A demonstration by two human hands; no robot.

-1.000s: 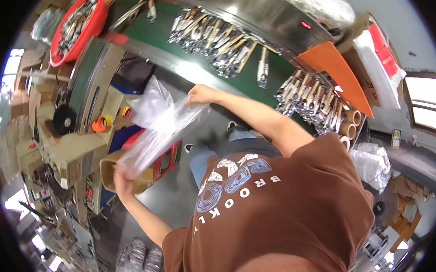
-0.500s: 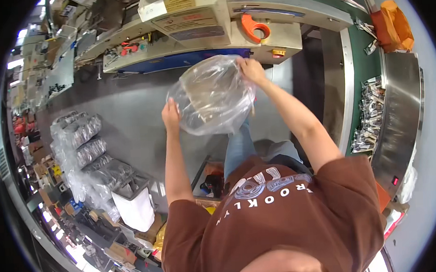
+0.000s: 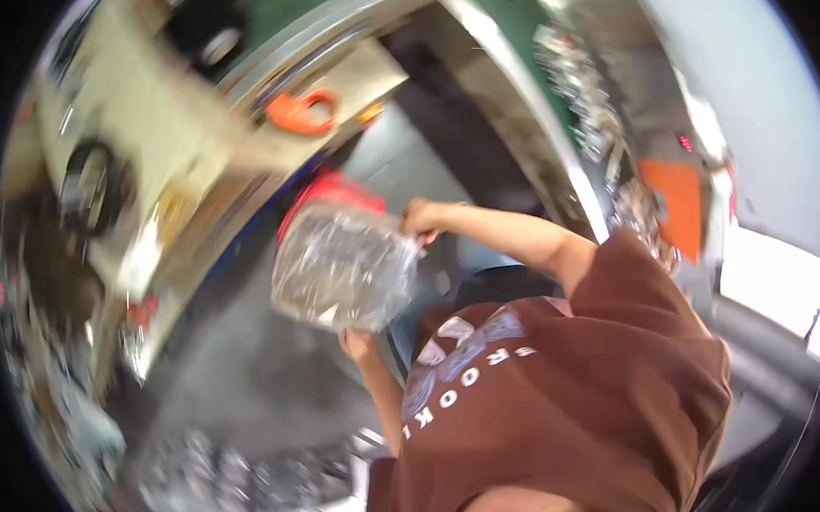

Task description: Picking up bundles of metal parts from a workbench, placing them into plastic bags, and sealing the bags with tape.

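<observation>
A clear plastic bag (image 3: pixel 342 268) is stretched out in front of me with something flat and greyish-brown showing through it; I cannot make out what. At the bag's right edge, my right hand (image 3: pixel 421 221) is closed on the plastic. My left hand (image 3: pixel 357 343) grips its near edge from below, the fingers partly hidden by the bag. Just beyond the bag a bright red object (image 3: pixel 343 191) shows, mostly covered, its kind unclear.
A pale machine (image 3: pixel 147 112) stands at the far left, bearing an orange ring-shaped piece (image 3: pixel 303 112). Shiny metal parts (image 3: pixel 582 102) line the green bench to the right, near an orange sheet (image 3: pixel 671 208). Plastic-wrapped bundles (image 3: pixel 246 474) lie at lower left.
My view has swung round to the right, smearing the surroundings. The bag has come closer to my body, both hands still on it. The red object now shows behind it.
</observation>
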